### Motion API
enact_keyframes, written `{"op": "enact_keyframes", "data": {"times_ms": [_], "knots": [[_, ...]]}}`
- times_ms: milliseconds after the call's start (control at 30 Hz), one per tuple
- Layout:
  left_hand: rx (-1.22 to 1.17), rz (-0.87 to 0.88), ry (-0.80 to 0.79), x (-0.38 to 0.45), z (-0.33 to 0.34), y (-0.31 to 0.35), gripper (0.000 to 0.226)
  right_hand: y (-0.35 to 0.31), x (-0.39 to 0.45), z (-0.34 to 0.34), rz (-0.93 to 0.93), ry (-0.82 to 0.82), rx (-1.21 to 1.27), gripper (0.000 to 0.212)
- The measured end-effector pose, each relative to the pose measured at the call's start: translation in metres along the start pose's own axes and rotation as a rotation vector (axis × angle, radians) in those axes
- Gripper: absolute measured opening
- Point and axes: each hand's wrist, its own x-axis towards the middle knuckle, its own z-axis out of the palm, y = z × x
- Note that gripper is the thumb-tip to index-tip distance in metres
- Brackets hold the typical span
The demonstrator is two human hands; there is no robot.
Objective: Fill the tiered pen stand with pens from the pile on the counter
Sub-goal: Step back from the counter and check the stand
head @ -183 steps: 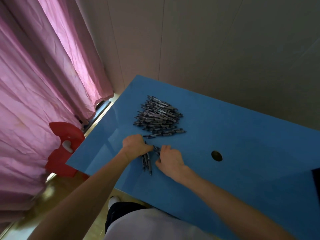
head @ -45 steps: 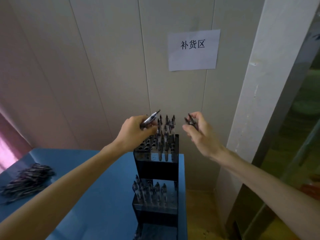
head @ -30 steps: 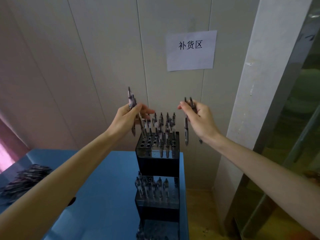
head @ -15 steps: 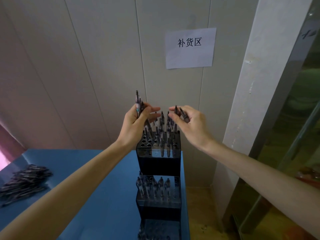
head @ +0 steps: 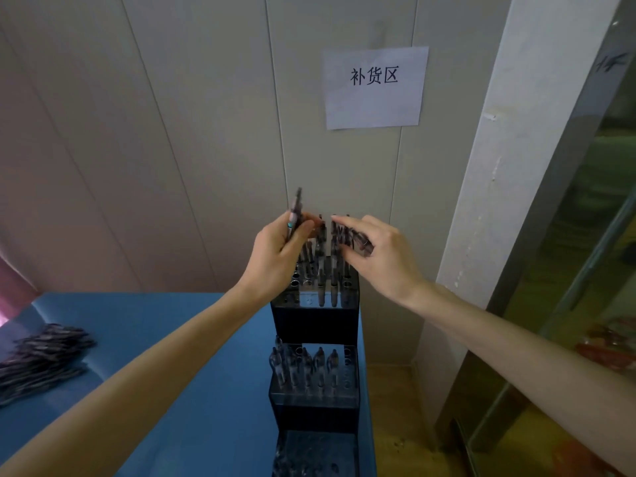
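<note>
Dark slim pens in a loose pile (head: 41, 356) lie far left on the smooth blue counter (head: 172, 390); the black stepped stand (head: 315, 321), its clear tops drilled with round holes, sits at the counter's right edge by the panelled wall, part-filled on the top and middle tiers. Left hand (head: 275, 259) is raised beside the top tier, fingers curled round a few pens (head: 294, 215) pointing up. Right hand (head: 382, 256) hovers over the top tier's right side, palm down, thumb and fingers pinching a small dark bunch (head: 358, 239); a white paper sign (head: 375, 87) hangs on the wall above.
</note>
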Motion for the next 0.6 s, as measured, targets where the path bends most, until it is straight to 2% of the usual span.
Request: {"op": "enact_keyframes", "data": {"times_ms": [133,333,433,533,600], "knots": [[0.113,-0.045,-0.058,-0.011,0.008,-0.008,0.023,0.002,-0.001,-0.002,-0.03,-0.034,-0.019,0.048],[0.28,0.006,0.039,-0.022,0.014,-0.017,0.031,0.001,-0.002,-0.004,0.015,-0.05,0.09,0.048],[0.393,0.065,0.076,-0.024,0.016,-0.016,0.029,-0.005,-0.003,-0.006,0.032,0.037,0.215,0.039],[0.328,0.111,0.206,-0.026,0.017,-0.008,0.018,-0.011,0.0,-0.009,0.063,0.152,0.29,0.024],[0.18,0.083,0.273,-0.024,0.014,-0.002,0.018,-0.015,0.005,-0.012,0.123,0.158,0.341,0.026]]}}
